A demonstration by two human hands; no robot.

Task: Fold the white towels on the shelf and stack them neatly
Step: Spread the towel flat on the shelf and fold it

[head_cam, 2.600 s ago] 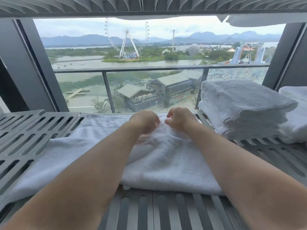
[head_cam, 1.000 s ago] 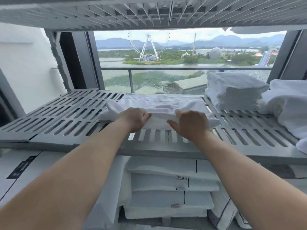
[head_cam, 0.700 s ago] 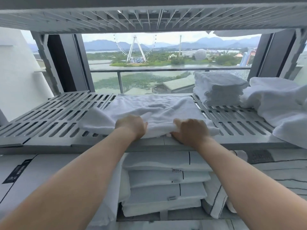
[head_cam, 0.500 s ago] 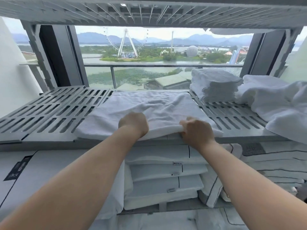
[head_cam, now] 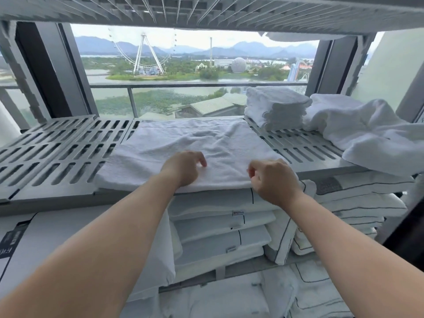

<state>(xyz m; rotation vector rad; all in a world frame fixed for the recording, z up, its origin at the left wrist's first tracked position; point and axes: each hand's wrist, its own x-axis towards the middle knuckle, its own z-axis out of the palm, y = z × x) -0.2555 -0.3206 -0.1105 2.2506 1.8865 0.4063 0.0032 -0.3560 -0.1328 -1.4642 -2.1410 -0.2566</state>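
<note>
Already done: folded stack [head_cam: 276, 109] on the shelf [head_cam: 57, 157].
Under way: towel [head_cam: 195, 141] lies flat, left of the stack.
Your left hand [head_cam: 183, 167]: loosely curled on it, gripping nothing.
Your right hand [head_cam: 273, 180]: curled at its edge; grip unclear.
Remaining: rumpled pile [head_cam: 367, 131] right of the stack.

I count two hands, both low in the centre of the frame: the left hand [head_cam: 183, 167] and the right hand [head_cam: 273, 182].

Towels are in three lots:
- one spread towel [head_cam: 190, 143] at centre;
- one folded stack [head_cam: 275, 109] at upper right, whose layers I cannot number reliably;
- one loose heap [head_cam: 367, 136] at the right edge, number of pieces indeterminable.

Slatted shelves number two: the middle shelf [head_cam: 57, 152] and the upper shelf [head_cam: 206, 10] along the top.

Pillow stacks in the lower half number two: the centre stack [head_cam: 218, 226], at least four layers, and the right stack [head_cam: 358, 198].
</note>
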